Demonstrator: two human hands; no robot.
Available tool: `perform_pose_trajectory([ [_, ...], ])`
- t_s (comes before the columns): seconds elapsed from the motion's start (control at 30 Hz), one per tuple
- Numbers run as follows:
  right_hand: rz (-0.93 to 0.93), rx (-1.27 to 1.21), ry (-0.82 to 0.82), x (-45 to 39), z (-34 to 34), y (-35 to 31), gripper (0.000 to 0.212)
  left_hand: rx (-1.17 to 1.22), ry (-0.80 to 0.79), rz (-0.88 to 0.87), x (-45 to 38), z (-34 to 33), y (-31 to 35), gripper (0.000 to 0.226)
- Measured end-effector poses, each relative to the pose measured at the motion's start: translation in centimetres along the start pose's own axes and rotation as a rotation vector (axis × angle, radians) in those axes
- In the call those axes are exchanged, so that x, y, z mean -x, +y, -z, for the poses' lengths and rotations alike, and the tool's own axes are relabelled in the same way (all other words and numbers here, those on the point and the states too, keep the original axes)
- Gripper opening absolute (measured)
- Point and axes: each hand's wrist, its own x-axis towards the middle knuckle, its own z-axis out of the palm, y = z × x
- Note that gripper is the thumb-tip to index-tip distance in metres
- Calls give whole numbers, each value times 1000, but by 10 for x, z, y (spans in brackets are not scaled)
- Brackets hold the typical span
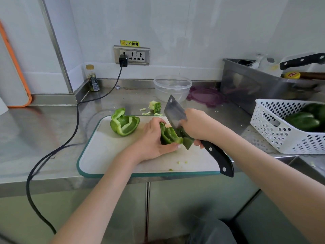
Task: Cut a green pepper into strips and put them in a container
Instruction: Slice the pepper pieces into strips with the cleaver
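Lying at the centre of the frame on the white cutting board [109, 152], the green pepper piece [168, 136] is gripped by the left hand [154, 138], thumb and fingers curled round it. The right hand [197, 126] grasps the cleaver [177, 120] where blade meets black handle; the blade is tilted, its lower edge touching the right end of the pepper piece. A second pepper piece [124, 124] sits well apart, on the upper left part of the board. The pepper core [155, 106] and scraps lie on the steel bench [44, 131] just beyond the board. The clear container [172, 88] stands behind them, with a purple lid [206, 96] beside it to the right. At the right edge of the frame, a white perforated basket [274, 131] holds whole green peppers [303, 121].
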Motion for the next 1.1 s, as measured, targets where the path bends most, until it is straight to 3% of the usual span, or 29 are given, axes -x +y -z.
perform_pose_trajectory([
  [0.1, 33, 33, 64, -6, -7, -2, 9, 8, 2, -6, 0, 0, 2, 71],
  [0.43, -16, 172, 48, -22, -15, -6, 9, 35, 14, -14, 0, 0, 4, 66],
  [0.6, 85, 173, 160, -27, -18, -14, 18, 77, 28, 12, 1, 0, 7, 65],
  [0.87, 103, 171, 121, -9, -14, -8, 7, -7, 130, -16, 6, 4, 12, 56],
  [1.1, 41, 152, 93, -11, -4, -4, 25, -35, 157, -13, 9, 4, 9, 72],
])
